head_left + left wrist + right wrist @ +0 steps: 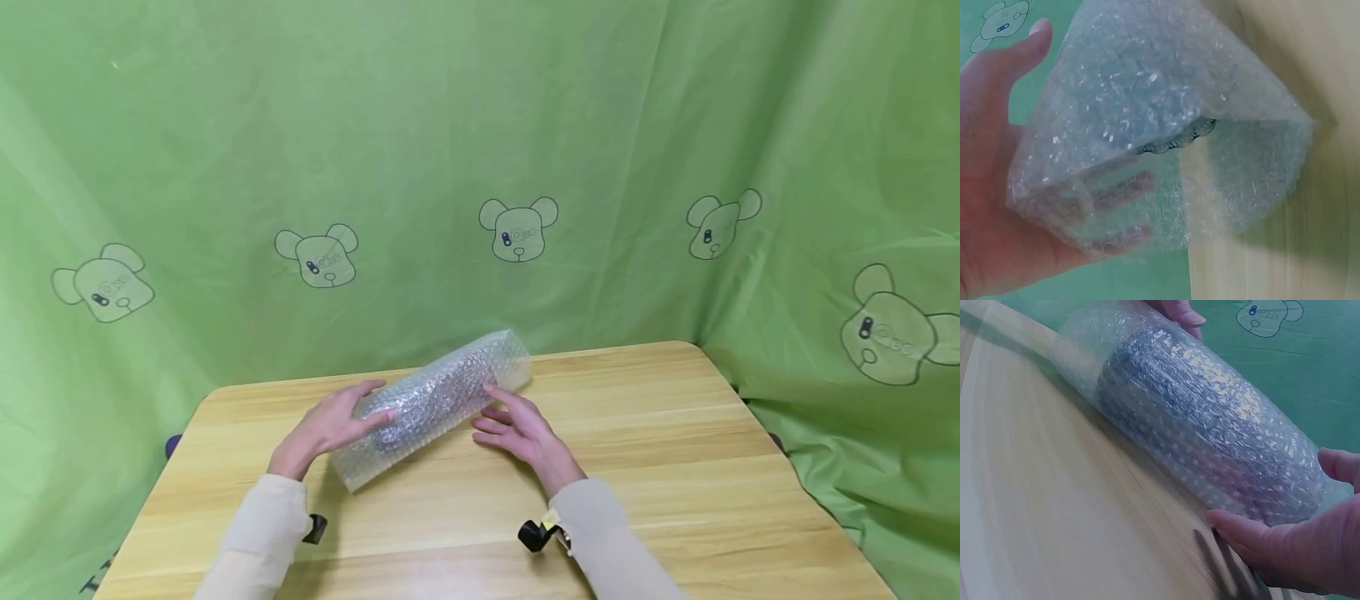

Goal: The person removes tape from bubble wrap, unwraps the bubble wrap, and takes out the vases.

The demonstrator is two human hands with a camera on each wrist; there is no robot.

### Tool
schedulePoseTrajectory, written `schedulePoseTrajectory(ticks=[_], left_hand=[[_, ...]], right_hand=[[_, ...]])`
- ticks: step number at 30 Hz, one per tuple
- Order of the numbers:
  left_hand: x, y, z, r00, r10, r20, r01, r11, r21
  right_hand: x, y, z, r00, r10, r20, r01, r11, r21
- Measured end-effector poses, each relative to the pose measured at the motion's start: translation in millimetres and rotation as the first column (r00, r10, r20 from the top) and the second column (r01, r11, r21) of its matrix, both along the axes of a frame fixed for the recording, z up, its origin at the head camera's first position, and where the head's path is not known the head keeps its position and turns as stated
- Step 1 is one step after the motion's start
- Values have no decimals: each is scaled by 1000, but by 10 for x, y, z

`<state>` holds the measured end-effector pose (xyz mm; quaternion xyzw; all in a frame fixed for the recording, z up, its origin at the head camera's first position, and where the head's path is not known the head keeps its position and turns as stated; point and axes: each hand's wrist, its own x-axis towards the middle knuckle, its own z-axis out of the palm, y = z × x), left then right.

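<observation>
A roll of clear bubble wrap (442,392) lies aslant above the far part of the wooden table, a dark, rounded thing showing through it. Inside its loose open end, the left wrist view catches the dark ridged edge (1179,139) of that thing; its kind cannot be made out. My left hand (333,425) holds the left end, thumb on the near side and fingers round the far side, seen through the plastic. With fingers spread, my right hand (525,429) touches the right part; in the right wrist view its fingertips (1229,525) lie along the lower side.
The wooden table (675,467) has rounded far corners. Behind it and at both sides hangs a green curtain (420,167) printed with bear heads. A black camera mount (534,536) sticks out from the right sleeve, another (316,528) from the left.
</observation>
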<state>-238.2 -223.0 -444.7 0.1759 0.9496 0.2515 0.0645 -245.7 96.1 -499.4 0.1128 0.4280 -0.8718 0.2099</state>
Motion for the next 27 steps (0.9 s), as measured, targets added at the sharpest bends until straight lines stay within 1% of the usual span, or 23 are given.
schedulePoseTrajectory(ticks=[5,11,13,18,21,27], left_hand=[[-23,-21,-16,1000,-3,26,3,1000,-3],[-32,-9,-24,999,-6,32,6,1000,-15],[-32,5,-21,999,-7,31,7,1000,-17],[-36,36,-27,1000,-11,12,12,1000,-18],[-34,52,-41,1000,-11,-2,11,1000,-17],[33,110,-29,999,-7,-38,5,999,-34]], right_hand=[[-7,-99,21,1000,2,8,-2,1000,-10],[-27,-205,36,1000,12,8,-12,1000,-12],[-32,-230,35,1000,1,12,-1,1000,-6],[-38,-259,32,999,-38,21,38,999,11],[-47,-259,17,999,-51,14,51,999,11],[-58,-237,-3,998,-58,-2,58,998,4]])
